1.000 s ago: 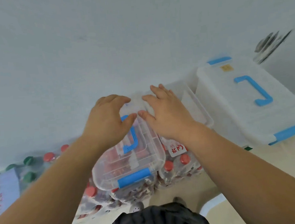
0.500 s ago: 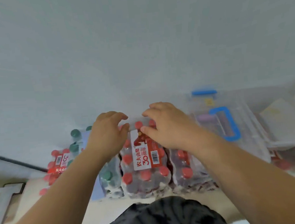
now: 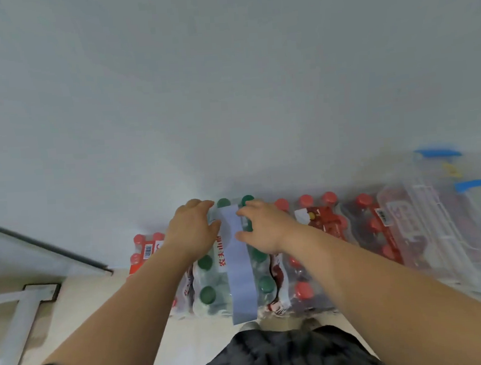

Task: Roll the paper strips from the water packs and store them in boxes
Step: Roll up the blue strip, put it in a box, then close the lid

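Note:
A shrink-wrapped water pack with green caps stands on the floor against the wall, straight ahead of me. A pale blue paper strip runs lengthwise over its top. My left hand rests with bent fingers on the pack's far end, just left of the strip. My right hand lies on the strip's right side, its thumb and fingertips touching the strip's edge. Neither hand visibly pinches the strip. A clear storage box with a blue handle lies far right on other packs.
Red-capped water packs line the wall on both sides of the green one, with another red pack at the left. A dark-edged panel and a white frame stand at the left. Beige floor lies at my feet.
My view and both hands have swung left, from the clear box over a red-capped pack to the green-capped pack. The hands have come down on either side of its pale blue strip.

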Tool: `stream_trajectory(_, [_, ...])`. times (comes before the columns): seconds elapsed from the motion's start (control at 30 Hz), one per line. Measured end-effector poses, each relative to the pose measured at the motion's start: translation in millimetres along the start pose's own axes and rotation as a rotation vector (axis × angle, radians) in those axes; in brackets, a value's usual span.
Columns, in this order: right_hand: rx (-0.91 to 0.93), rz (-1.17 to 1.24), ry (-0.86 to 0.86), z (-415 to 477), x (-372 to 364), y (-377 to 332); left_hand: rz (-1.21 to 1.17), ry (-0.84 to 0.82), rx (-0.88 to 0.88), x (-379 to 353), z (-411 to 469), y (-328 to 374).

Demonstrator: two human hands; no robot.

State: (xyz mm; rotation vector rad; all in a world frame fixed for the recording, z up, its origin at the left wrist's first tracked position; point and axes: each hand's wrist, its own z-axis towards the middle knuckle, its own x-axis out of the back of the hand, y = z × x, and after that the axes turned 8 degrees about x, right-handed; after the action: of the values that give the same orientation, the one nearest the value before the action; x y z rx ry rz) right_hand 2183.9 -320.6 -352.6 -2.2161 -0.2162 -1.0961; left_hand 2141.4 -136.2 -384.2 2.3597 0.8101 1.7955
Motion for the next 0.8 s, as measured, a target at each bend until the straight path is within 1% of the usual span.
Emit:
stream_trajectory(0.07, [-0.013, -0.022, -0.034, 7, -6, -2, -0.004, -0.052, -0.029, -3, 7, -3])
stream_trajectory(0.13, [-0.024, -0.028, -0.077, 11, -11, -3, -0.014, -0.066, -0.047, -5, 12, -3])
stream_trajectory(0.2, [-0.04, -0.015, -0.096, 12, -17, -3, -0.054, -0.04, -0.059, -8, 16, -4])
stream_trajectory(0.33, [-0.041, 0.088, -0.048, 7, -20, -3, -0.119, 0.03, -0.098, -11, 19, -5])
stream_trajectory(0.4, [-0.059, 0.156, 0.043, 2, -20, -2, -0.149, 0.05, -0.127, -9, 16, -3])
stream_trajectory(0.5, [-0.12, 0.243, 0.324, -4, -18, 1, -0.278, 0.049, -0.134, 2, -1, 2])
stream_trajectory(0.57, [-0.119, 0.384, 0.451, -8, -13, 2, -0.377, 0.056, -0.141, 9, -20, 5])
stream_trajectory(0.63, [-0.049, 0.512, 0.462, -15, -8, -3, -0.513, 0.028, -0.123, 14, -39, 6])
stream_trajectory(0.7, [0.03, 0.586, 0.447, -26, -5, -12, -0.677, -0.018, -0.087, 18, -55, 7])
stream_trajectory(0.8, [0.066, 0.66, 0.487, -47, -5, -21, -0.906, -0.058, -0.038, 24, -78, 10])
